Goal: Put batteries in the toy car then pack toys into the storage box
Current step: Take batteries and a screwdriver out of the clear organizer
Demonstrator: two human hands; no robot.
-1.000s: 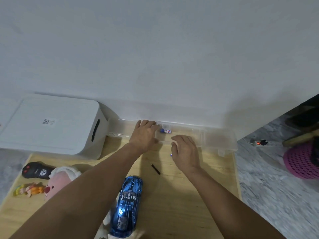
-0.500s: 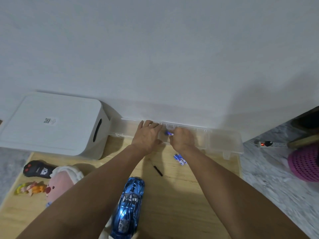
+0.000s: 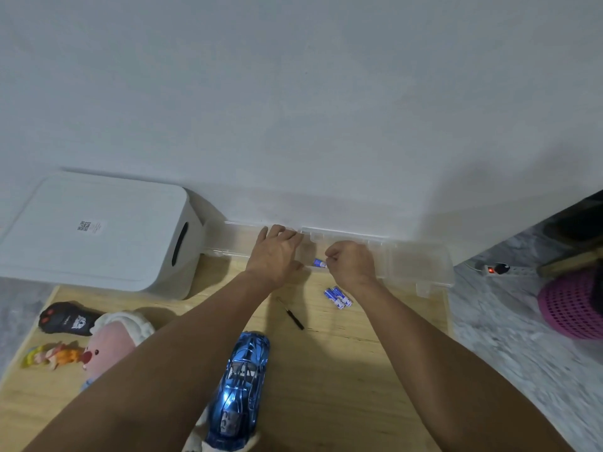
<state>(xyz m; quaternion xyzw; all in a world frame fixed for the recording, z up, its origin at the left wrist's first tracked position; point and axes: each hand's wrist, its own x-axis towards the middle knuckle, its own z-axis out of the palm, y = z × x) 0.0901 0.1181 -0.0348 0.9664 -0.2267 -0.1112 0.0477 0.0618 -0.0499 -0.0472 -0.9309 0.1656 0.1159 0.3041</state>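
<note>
A shiny blue toy car [image 3: 240, 391] lies on the wooden board near me. My left hand [image 3: 277, 252] rests flat, fingers spread, on a long clear plastic case [image 3: 421, 265] against the wall. My right hand [image 3: 352, 264] is closed on a blue battery [image 3: 319, 262] at the case's front edge. Two or three more blue batteries [image 3: 338, 297] lie on the board just below that hand. A small black screwdriver [image 3: 291, 314] lies between the car and the case. The white lidded storage box [image 3: 98, 233] stands at the back left.
At the left lie a black remote control [image 3: 67, 318], a pink plush toy [image 3: 112, 337] and a small orange and yellow figure [image 3: 52, 355]. To the right of the board are marble floor, a power strip [image 3: 496, 268] with a red light and a pink basket [image 3: 574, 305].
My right hand set batteries down on the board, went back to the clear case and now grips another blue battery. My left hand has stayed on the case.
</note>
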